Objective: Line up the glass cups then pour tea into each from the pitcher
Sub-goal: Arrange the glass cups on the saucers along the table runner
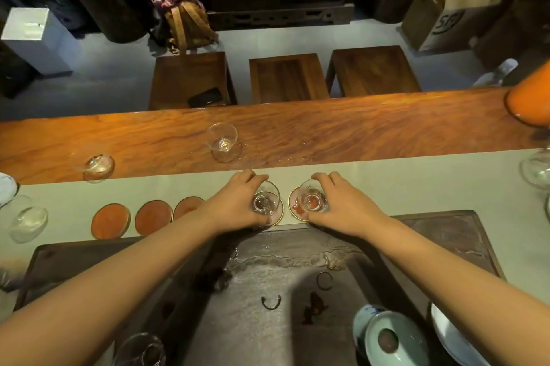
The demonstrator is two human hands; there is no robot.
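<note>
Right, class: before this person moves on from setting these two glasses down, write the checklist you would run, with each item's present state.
1. Left hand grips a clear glass cup: ok.
2. Right hand grips the second clear glass cup: ok.
3. Both cups sit over round orange coasters with gold rims: ok.
4. Three bare orange coasters to the left have cups: not ok.
5. Spare glass cup on the wooden counter brought into line: not ok.
6. Pitcher ready to pour: cannot tell.
</note>
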